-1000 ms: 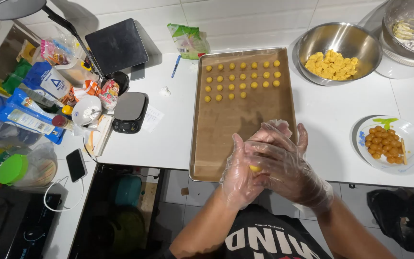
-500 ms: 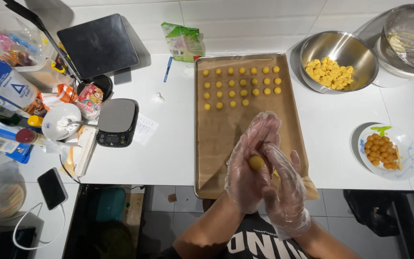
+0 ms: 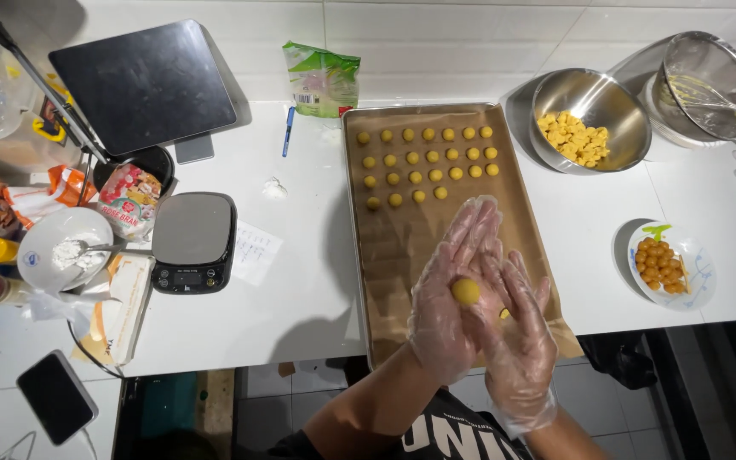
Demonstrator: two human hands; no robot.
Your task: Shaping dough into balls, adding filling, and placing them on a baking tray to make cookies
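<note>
I see my left hand [image 3: 451, 294] lying open and flat, gloved, a yellow dough ball [image 3: 465, 291] resting on its palm. My right hand [image 3: 513, 328] is open too, pressed alongside. Both hover over the near end of the baking tray [image 3: 402, 247] on the bench [image 3: 300, 290].

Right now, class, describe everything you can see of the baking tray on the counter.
The baking tray is a long rectangular metal pan lined with brown paper, lying flat on the white counter, its near end jutting past the edge. Small yellow dough balls sit in neat rows at its far end; the rest is bare. Both gloved hands, left hand and right hand, hover over its near part.
</note>
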